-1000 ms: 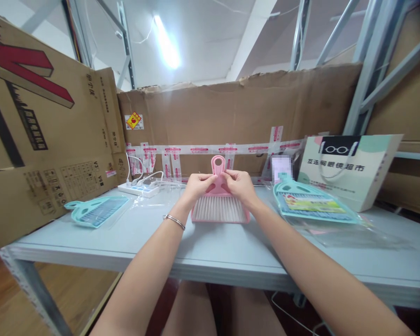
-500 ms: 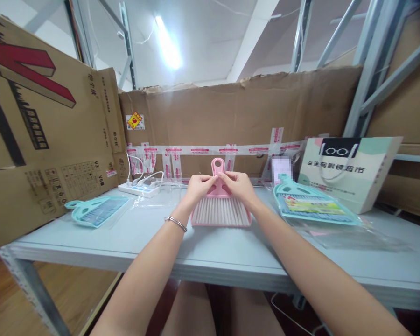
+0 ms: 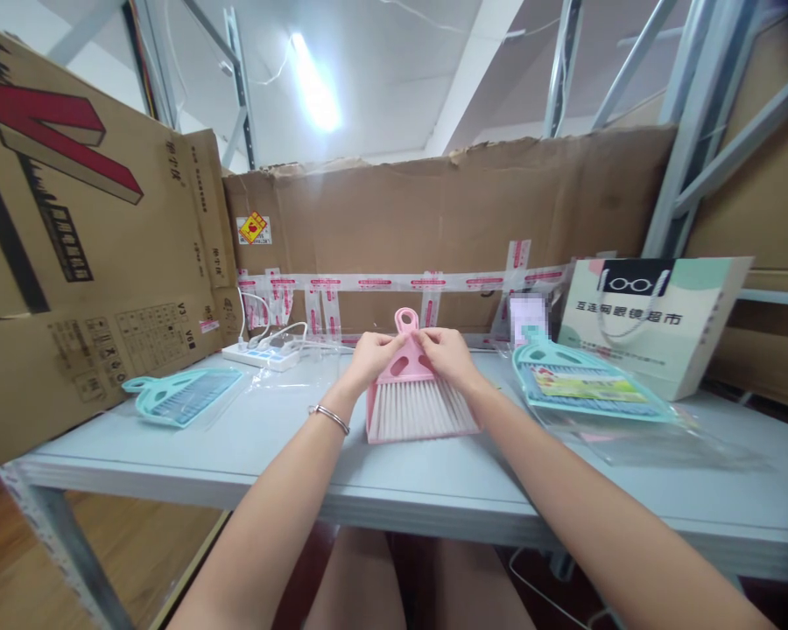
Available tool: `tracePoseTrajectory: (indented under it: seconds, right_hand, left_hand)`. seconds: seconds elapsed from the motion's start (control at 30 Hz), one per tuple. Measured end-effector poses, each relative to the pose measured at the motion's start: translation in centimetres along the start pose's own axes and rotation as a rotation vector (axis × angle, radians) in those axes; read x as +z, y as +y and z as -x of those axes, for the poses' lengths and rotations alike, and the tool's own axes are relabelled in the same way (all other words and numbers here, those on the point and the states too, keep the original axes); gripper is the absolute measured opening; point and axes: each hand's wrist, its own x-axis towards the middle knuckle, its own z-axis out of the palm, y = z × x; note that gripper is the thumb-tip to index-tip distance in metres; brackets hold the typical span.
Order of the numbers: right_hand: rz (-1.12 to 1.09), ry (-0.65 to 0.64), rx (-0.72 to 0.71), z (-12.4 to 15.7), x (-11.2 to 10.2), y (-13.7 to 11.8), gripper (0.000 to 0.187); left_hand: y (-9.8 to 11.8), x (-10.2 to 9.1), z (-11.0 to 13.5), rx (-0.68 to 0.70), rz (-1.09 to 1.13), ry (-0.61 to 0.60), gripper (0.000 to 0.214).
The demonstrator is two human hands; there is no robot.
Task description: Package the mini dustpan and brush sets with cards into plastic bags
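Observation:
A pink hand brush (image 3: pixel 422 409) with white bristles lies nested against a pink dustpan (image 3: pixel 370 420), bristles toward me, at the middle of the table. My left hand (image 3: pixel 374 357) pinches the left side of the handle, just below its hanging loop. On the other side my right hand (image 3: pixel 447 354) pinches the handle too, its thumb close to the left one. Both hands are closed on the pink set. Which fingers rest on the brush and which on the dustpan behind is hidden.
A turquoise dustpan set (image 3: pixel 187 395) lies at left; another turquoise set (image 3: pixel 584 385), with a label, lies at right on plastic wrapping. Behind are a white power strip (image 3: pixel 263 352), a paper bag (image 3: pixel 650 324) and cardboard (image 3: pixel 446 219). A big carton (image 3: pixel 105 262) stands left.
The pink brush and dustpan have come slightly down and toward me, and tilted a little, with the bristle end shifting right. Both hands keep their pinch on the handle.

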Motion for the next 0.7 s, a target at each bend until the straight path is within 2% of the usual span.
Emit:
tracePoseTrajectory:
  seconds: [0.17, 0.43, 0.57, 0.63, 0.7]
  right_hand:
    - [-0.044, -0.017, -0.009, -0.26, 0.04, 0.37, 0.046]
    - [-0.019, 0.042, 0.090, 0.12, 0.14, 0.04, 0.048]
    - [-0.066, 0.011, 0.083, 0.18, 0.30, 0.29, 0.048]
    - [-0.105, 0.000, 0.085, 0.04, 0.37, 0.61, 0.048]
    - [-0.129, 0.009, 0.089, -0.26, 0.30, 0.97, 0.049]
  left_hand:
    - [-0.10, -0.07, 0.01, -0.006, 0.000, 0.019, 0.051]
    - [0.05, 0.32, 0.16, 0.016, -0.022, 0.057, 0.053]
    - [-0.08, 0.26, 0.04, 0.020, -0.057, 0.067, 0.053]
    - [-0.09, 0.02, 0.05, 0.005, -0.042, 0.044, 0.051]
    - [-0.13, -0.37, 0.11, -0.018, 0.031, -0.058, 0.044]
